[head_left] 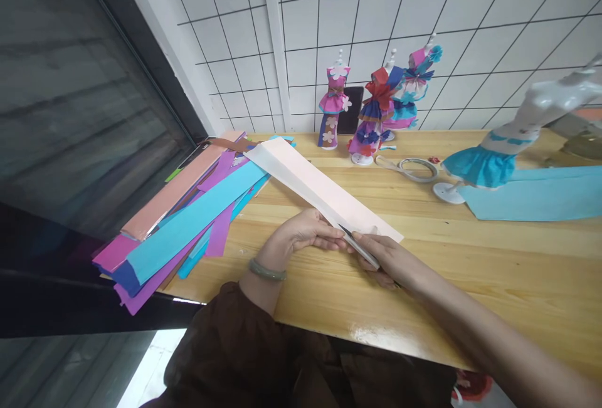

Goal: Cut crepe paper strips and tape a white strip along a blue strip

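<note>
Paper [324, 179], likely light and creasable, suits an edge hold: left hand [311, 231] pinches it, right hand [386, 252] grips a slim tool [365, 252].

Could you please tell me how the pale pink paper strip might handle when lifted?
The pale pink paper strip would probably feel light, since it looks thin. It may sag, being long and narrow, though an apparent lengthwise fold could stiffen it. Its far end, overlapping the turquoise strip, might slide freely, as nothing visible weighs it down.
</note>
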{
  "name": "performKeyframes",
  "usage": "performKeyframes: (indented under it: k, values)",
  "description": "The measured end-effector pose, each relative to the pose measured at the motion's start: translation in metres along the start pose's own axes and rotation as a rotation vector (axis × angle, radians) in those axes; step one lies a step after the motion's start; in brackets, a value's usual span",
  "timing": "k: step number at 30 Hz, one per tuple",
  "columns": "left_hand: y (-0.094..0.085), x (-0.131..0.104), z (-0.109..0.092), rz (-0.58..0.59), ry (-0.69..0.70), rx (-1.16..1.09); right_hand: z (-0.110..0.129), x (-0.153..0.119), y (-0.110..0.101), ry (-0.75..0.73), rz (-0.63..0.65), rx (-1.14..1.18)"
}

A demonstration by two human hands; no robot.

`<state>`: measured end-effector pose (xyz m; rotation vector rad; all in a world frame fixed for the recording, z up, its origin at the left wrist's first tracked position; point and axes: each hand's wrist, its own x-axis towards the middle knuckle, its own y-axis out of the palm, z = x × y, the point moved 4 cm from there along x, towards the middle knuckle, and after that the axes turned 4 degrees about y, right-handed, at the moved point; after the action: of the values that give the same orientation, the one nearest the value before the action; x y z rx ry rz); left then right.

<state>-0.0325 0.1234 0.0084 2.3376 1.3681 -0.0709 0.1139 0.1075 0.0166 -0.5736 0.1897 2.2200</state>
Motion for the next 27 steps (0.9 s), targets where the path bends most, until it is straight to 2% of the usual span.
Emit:
performKeyframes:
  k: [8,27]
  values:
    - [0.0013,-0.0008,-0.0010,-0.020,-0.007,-0.001,0.0028,0.0003,0.0033,0.000,-0.034,-0.003]
    - [0.0014,-0.0001,0.0001,-0.038,-0.022,0.017,-0.0032,0.0054,0.0000,-0.013,-0.026,-0.020]
